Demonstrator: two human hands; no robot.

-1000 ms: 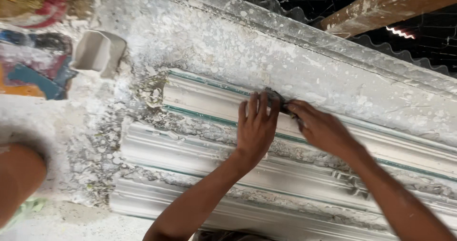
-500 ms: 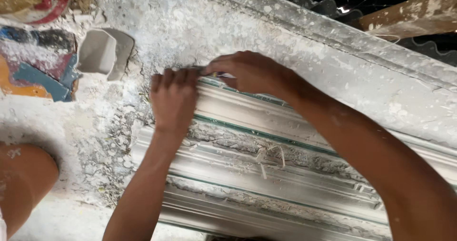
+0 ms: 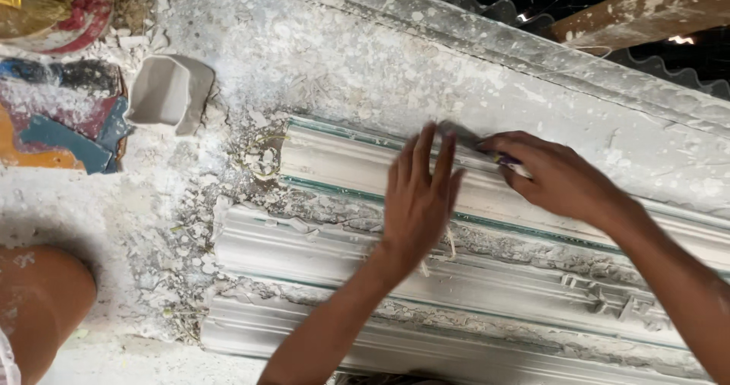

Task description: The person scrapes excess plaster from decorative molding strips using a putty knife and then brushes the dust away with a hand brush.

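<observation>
Pinched in the right hand (image 3: 563, 176): a thin tool (image 3: 508, 159), only a short purple-and-pale stub showing between thumb and fingers, kind not clear. Pressed flat, fingers spread and holding nothing: the left hand (image 3: 420, 199), palm down on the top moulding (image 3: 334, 164).

Lying along the slab (image 3: 342, 58), long axis from left-far to right-near, blunt cut end pointing left toward the cup (image 3: 169, 92). Stepped profile, white plaster, smooth on the raised bands, edged by thin green lines along both long sides. Partly hidden under both hands mid-length.

Just nearer, parallel to it: a second moulding (image 3: 304, 244), same white cast, ribbed lengthwise, with small raised blocks near its right part (image 3: 601, 294). Nearer again, a third strip (image 3: 319, 339), same direction, at the slab's near edge. Between strips, crusted grey crumbs and flakes, rough and chalky; a few pale fibres (image 3: 449, 240) sticking out below the left palm.

Slab itself: grey, mottled, powder-coated, pitted. Cup: small, squarish, pale grey, thin-walled, tipped on its side, mouth facing left, far-left of the mouldings. Further left, a painted patch (image 3: 53, 126) in blue, orange and red, dusted white. Far right, a wooden beam (image 3: 646, 12), brown and plaster-spattered, running aslant over dark netting. Near-left corner: a bare knee (image 3: 42, 301), dusted with plaster.
</observation>
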